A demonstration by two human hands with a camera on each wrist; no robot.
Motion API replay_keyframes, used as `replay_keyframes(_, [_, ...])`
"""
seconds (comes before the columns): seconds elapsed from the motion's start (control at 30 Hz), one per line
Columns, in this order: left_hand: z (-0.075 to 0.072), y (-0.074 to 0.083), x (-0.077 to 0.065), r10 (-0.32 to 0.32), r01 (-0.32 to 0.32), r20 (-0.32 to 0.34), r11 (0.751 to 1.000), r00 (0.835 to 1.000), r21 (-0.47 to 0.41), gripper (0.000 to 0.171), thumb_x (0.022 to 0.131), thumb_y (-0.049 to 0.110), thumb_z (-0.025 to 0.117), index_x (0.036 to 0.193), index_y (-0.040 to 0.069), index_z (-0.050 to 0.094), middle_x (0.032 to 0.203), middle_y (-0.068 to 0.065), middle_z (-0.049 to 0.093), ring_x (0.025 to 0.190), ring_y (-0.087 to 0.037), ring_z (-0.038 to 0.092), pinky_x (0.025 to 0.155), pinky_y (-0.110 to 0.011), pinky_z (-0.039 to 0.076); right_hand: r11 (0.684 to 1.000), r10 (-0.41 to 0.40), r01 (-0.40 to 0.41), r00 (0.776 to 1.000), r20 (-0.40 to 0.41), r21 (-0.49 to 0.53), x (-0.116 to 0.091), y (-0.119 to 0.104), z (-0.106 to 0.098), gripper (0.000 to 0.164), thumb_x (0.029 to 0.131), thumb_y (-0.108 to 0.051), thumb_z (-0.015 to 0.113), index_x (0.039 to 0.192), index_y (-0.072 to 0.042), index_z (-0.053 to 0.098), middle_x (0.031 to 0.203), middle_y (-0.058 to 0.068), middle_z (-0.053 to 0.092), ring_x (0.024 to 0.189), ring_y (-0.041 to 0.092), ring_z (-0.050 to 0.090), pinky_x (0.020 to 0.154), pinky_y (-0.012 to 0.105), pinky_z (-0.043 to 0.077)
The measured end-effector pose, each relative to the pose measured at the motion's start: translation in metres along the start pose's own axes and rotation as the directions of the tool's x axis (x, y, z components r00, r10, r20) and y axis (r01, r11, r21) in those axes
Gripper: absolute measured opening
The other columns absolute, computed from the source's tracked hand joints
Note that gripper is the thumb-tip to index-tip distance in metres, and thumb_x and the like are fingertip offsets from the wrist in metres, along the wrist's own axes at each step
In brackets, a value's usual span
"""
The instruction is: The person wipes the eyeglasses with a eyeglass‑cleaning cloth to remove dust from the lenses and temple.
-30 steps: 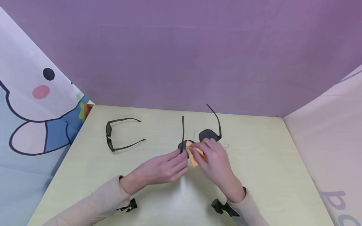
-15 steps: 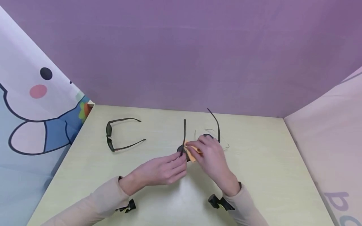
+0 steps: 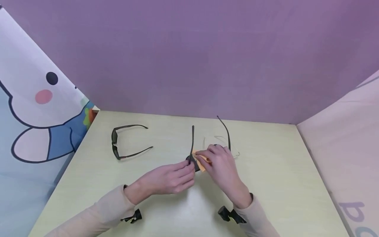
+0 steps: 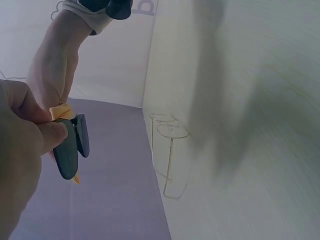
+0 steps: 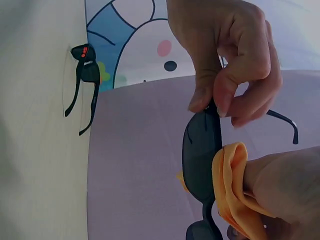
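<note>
Pinched at one hinge corner by my left hand (image 3: 170, 177) is a pair of black sunglasses (image 5: 200, 155), its temples spread and pointing away in the head view. My right hand (image 3: 223, 166) grips a folded orange cloth (image 5: 232, 190) against the lens nearer the left hand. A bit of the cloth also shows past the lens's other side in the right wrist view. The right hand hides most of the far lens from the head camera. In the left wrist view, the sunglasses (image 4: 66, 150) are raised off the table.
A second pair of black sunglasses (image 3: 114, 135) lies on the table (image 3: 165, 138) to the left, temples unfolded. Thin wire-rimmed glasses (image 4: 172, 131) rest on it behind the right hand. A purple backdrop (image 3: 189, 65) rises at the table's far edge, with printed panels at both sides.
The right hand and cloth have shifted slightly left along the lens. The held sunglasses have dipped a little toward me, and their far lens has become mostly covered by the right hand.
</note>
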State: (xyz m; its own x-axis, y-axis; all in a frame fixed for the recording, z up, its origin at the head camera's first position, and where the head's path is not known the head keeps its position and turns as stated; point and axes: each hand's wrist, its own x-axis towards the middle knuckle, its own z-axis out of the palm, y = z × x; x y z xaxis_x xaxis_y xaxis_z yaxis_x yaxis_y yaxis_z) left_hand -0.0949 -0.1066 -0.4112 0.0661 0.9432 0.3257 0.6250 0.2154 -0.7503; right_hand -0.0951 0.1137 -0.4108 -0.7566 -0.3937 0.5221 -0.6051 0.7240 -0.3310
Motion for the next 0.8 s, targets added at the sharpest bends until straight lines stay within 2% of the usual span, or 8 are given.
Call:
replay_keyframes(0.17, [-0.0002,0.0021,-0.0008,0.009,-0.009,0.005,1.000,1.000,-0.002,0.032,0.104,-0.005,0.037,0.100,0.012,0.064,0.114,-0.007,0.072,0.113,-0.019,0.067,0.105,-0.033,0.054,0.993,-0.068,0.062,0.996,0.062,0.102,-0.0042,-0.0028,0.0016,0.015,0.082,-0.010,0.086,0.096,-0.011,0.081,0.073,-0.007,0.058,0.068,0.009,0.047,0.064,0.022,0.034])
replay_keyframes(0.37, [0.0000,0.0027,-0.0012,0.012,-0.012,0.004,1.000,1.000,-0.005,0.035,0.103,-0.007,0.036,0.102,0.013,0.065,0.112,-0.004,0.072,0.111,-0.018,0.067,0.102,-0.031,0.056,1.000,-0.010,0.010,1.000,0.014,0.018,-0.0045,0.0007,0.0011,0.010,0.085,-0.014,0.085,0.094,-0.014,0.081,0.071,-0.007,0.057,0.067,0.012,0.048,0.064,0.026,0.035])
replay_keyframes(0.6, [0.0023,0.0030,0.0026,0.007,-0.007,-0.005,1.000,1.000,-0.017,0.030,0.104,-0.004,0.039,0.102,0.011,0.065,0.114,-0.007,0.072,0.114,-0.019,0.066,0.108,-0.034,0.053,0.986,-0.070,0.056,0.994,0.089,0.154,-0.0050,-0.0011,-0.0020,0.013,0.083,-0.007,0.085,0.095,-0.009,0.080,0.074,-0.007,0.058,0.067,0.007,0.046,0.063,0.022,0.035])
replay_keyframes(0.8, [-0.0011,0.0027,0.0047,0.010,-0.010,0.005,1.000,1.000,-0.023,0.034,0.103,-0.007,0.038,0.103,0.013,0.065,0.113,-0.004,0.072,0.111,-0.017,0.066,0.103,-0.031,0.055,1.000,-0.022,0.022,1.000,0.016,-0.001,-0.0045,0.0033,-0.0012,0.011,0.085,-0.014,0.085,0.094,-0.013,0.081,0.070,-0.008,0.056,0.064,0.011,0.047,0.062,0.026,0.034])
